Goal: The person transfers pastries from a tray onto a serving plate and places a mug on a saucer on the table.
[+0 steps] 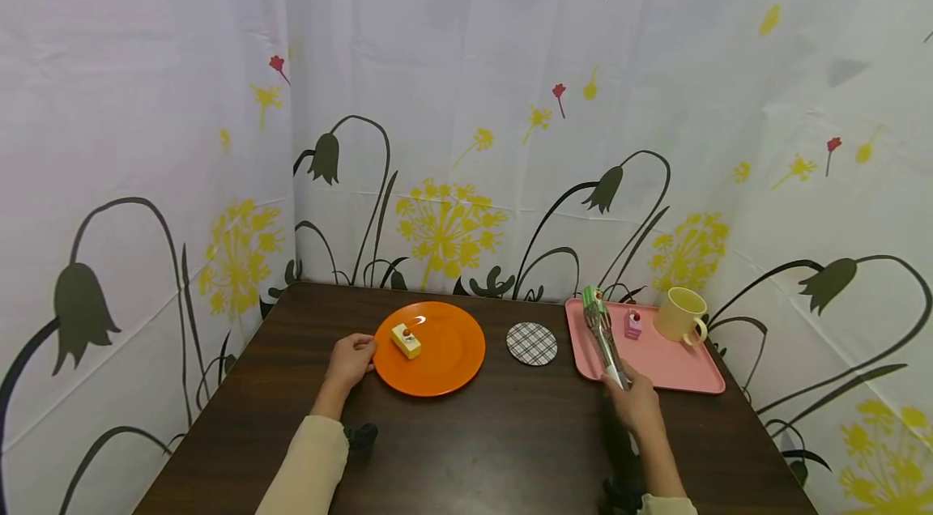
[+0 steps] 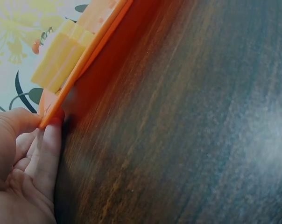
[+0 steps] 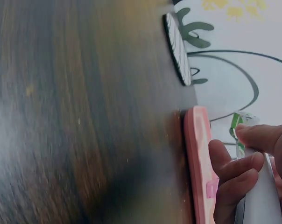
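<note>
My left hand [image 1: 351,359] pinches the left rim of an orange plate [image 1: 448,353], thumb above and fingers beneath, as the left wrist view shows closely. On that plate sits a small yellow cake piece [image 1: 406,342] with a red topping. Metal tongs [image 1: 607,341] are held in my right hand [image 1: 634,402], pointing away toward the back. Between their tips is a green cake piece [image 1: 594,298], over the far left part of a pink tray [image 1: 681,373]. A pink cake piece [image 1: 632,325] rests on this tray, right of the tongs.
A yellow mug [image 1: 679,314] stands on the tray's right side. Between plate and tray lies a round plaid coaster [image 1: 532,343]. The dark wooden table [image 1: 466,450] meets a flower-printed curtain [image 1: 466,134] at its back edge.
</note>
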### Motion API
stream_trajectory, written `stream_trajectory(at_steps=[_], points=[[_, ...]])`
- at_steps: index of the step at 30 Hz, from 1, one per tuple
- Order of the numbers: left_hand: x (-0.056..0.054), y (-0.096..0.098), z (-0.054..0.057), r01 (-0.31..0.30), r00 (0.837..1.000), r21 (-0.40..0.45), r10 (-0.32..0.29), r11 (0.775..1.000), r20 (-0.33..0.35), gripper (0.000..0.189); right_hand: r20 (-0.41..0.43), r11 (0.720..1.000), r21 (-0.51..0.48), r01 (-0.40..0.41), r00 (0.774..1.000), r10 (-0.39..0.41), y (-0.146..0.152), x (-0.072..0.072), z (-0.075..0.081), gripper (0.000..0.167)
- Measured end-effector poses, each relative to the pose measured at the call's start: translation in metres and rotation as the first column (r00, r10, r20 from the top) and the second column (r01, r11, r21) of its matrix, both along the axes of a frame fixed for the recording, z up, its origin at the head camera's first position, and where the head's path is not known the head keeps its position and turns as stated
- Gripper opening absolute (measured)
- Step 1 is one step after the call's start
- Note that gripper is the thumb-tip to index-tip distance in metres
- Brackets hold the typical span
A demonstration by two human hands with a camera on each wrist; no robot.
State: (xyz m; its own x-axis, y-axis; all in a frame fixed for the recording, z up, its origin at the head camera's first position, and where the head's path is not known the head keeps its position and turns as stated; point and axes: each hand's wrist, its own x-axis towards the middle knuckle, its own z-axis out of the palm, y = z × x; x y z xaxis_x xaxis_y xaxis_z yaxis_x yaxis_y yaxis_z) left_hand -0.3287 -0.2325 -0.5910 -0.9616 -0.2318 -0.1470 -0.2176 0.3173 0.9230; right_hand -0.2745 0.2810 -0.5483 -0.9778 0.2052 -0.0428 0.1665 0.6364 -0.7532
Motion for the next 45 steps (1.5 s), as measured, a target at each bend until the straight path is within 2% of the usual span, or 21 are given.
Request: stream_trajectory(at_steps=[7,16,23,34,45], points=[[-0.001,-0.002,-0.002,0.003,1.0,-0.001,-0.003,1.0,0.008,0.042,-0.036,1.0,-0.01,-0.024,0.999,0.023,-0.015,0.002,0.001,0.066],[0.001,-0.001,0.0,0.012,1.0,0.013,-0.012,1.0,0.008,0.042,-0.099,0.997,-0.029,-0.071,0.993,0.067,-0.038,0.007,0.002,0.067],[0.0,-0.001,0.0,0.007,1.0,0.017,-0.007,1.0,0.005,0.042,-0.14,0.992,-0.07,-0.109,0.985,0.099,-0.049,0.004,0.006,0.065],[-0.001,-0.001,0.0,0.001,1.0,-0.006,-0.001,1.0,0.013,0.043,-0.147,0.98,-0.106,-0.166,0.978,0.15,-0.072,0.004,0.0,0.063],[0.001,0.0,0.003,0.005,1.0,-0.014,-0.005,1.0,0.022,0.043,-0.116,0.97,-0.144,-0.195,0.977,0.179,-0.093,0.004,-0.012,0.065]])
